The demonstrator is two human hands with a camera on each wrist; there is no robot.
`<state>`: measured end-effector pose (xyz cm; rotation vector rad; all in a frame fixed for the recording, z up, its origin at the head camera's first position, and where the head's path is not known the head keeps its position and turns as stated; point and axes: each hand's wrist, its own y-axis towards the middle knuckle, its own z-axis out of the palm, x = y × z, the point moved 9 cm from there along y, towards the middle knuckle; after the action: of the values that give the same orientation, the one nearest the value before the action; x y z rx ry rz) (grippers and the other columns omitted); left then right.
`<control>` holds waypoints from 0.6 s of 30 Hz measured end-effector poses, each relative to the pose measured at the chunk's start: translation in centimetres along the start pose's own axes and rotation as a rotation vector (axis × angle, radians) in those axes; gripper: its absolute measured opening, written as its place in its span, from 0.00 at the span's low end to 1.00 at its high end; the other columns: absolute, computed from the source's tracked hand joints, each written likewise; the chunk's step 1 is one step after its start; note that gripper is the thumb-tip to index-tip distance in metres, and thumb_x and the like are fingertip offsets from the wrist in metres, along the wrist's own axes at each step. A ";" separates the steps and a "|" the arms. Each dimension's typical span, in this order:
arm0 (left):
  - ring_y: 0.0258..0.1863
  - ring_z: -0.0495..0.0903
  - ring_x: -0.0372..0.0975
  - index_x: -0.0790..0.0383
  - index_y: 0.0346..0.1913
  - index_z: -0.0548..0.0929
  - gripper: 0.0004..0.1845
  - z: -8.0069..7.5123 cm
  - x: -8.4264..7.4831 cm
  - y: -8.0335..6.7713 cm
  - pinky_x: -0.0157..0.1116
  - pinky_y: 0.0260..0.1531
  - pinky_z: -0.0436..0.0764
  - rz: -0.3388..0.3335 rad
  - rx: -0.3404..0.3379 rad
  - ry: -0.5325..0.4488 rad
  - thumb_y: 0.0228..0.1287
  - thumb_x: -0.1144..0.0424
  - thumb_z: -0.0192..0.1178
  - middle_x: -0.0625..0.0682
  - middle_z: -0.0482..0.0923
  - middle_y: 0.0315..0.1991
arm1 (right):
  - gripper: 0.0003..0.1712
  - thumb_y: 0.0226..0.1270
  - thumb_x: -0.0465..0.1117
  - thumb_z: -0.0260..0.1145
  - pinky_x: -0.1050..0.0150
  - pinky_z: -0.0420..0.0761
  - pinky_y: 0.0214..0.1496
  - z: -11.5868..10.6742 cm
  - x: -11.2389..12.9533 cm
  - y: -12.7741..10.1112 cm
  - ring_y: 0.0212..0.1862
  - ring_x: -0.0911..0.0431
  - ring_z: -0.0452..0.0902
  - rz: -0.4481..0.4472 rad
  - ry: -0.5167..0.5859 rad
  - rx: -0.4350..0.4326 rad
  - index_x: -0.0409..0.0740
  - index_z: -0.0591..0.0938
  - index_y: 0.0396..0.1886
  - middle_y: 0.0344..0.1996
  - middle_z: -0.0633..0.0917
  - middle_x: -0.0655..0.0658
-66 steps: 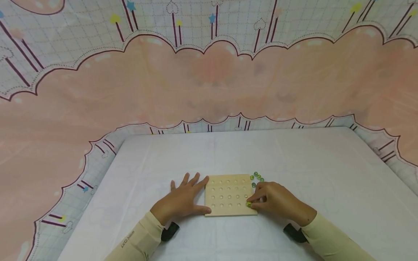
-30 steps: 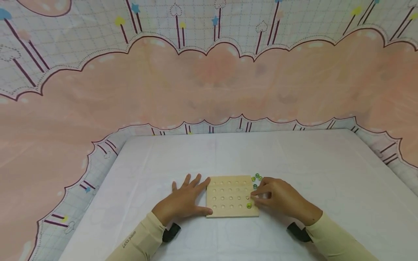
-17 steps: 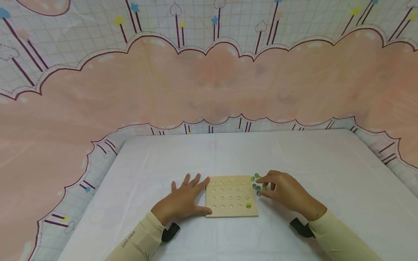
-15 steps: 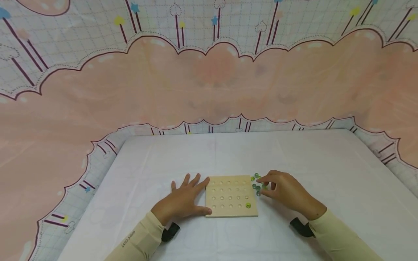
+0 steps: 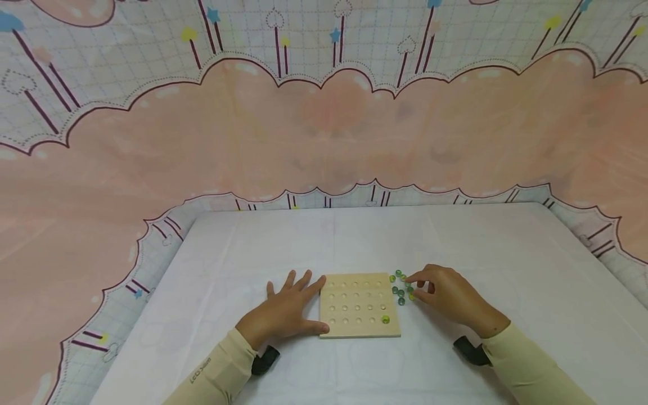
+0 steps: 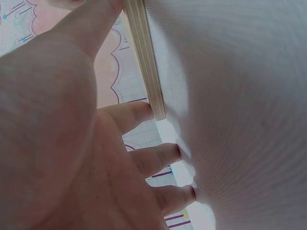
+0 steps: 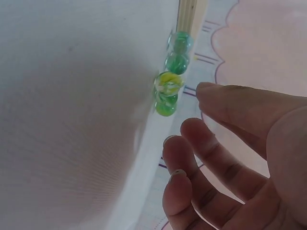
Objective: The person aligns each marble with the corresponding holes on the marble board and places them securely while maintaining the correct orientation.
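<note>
A pale wooden board [image 5: 350, 327] with rows of round dimples lies on the white-covered table. My left hand [image 5: 283, 311] is spread at its left side, thumb and index finger touching the board's left edge near its corners. One yellow-green marble [image 5: 386, 319] sits in the dimple at the near right corner. Just right of the board, several green and yellow glass marbles lie loose, a green marble [image 5: 401, 301] nearest me. My right hand [image 5: 448, 295] hovers beside this cluster, fingers bent and thumb apart from the index finger. Nothing shows between them in the right wrist view, where a yellow-swirled marble [image 7: 169, 84] lies near.
White cloth covers the table [image 5: 263, 242] around the board. A backdrop [image 5: 304, 135] with printed peach cloud shapes stands behind it. Each wrist carries a black band-mounted camera [image 5: 265, 360], close above the table surface.
A yellow-green marble, earlier pinched in my right hand, now sits in the corner dimple. My right hand has let go and moved right and away to the loose marbles. The left hand stays put.
</note>
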<state>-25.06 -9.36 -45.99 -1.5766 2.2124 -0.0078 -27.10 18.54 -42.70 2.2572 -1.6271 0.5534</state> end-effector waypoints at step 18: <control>0.80 0.43 0.61 0.40 0.79 0.56 0.55 0.0 -0.2 0.0 0.76 0.66 0.43 0.004 0.004 0.016 0.49 0.29 0.67 0.56 0.50 0.81 | 0.13 0.62 0.32 0.71 0.70 0.70 0.26 0.8 -0.4 0.1 0.29 0.60 0.69 -0.035 0.020 0.024 0.48 0.91 0.45 0.30 0.82 0.54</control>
<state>-25.00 -9.20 -45.92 -1.5749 2.2259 -0.0239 -27.23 18.46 -43.56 2.2850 -1.5768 0.5882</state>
